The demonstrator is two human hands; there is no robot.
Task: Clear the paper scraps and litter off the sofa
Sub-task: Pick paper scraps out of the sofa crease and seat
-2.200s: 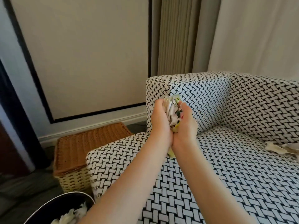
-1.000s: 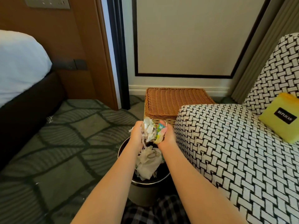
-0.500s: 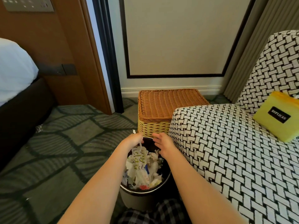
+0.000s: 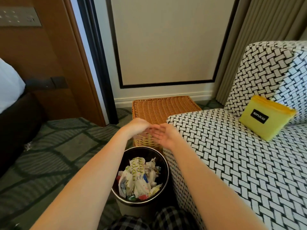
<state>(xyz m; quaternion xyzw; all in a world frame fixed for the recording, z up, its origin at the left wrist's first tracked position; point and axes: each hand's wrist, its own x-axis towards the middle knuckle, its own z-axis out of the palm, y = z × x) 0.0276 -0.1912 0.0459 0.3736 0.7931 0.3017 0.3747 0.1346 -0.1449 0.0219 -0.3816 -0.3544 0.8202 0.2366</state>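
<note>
From the head camera, the left hand and right hand meet above the round dark bin, fingers straight, fingertips touching and holding nothing, though both are motion-blurred. The paper scraps lie crumpled inside the bin, which stands on the carpet against the arm of the woven-pattern sofa. A yellow pouch leans on the sofa back, and a wicker basket sits behind the bin.
</note>
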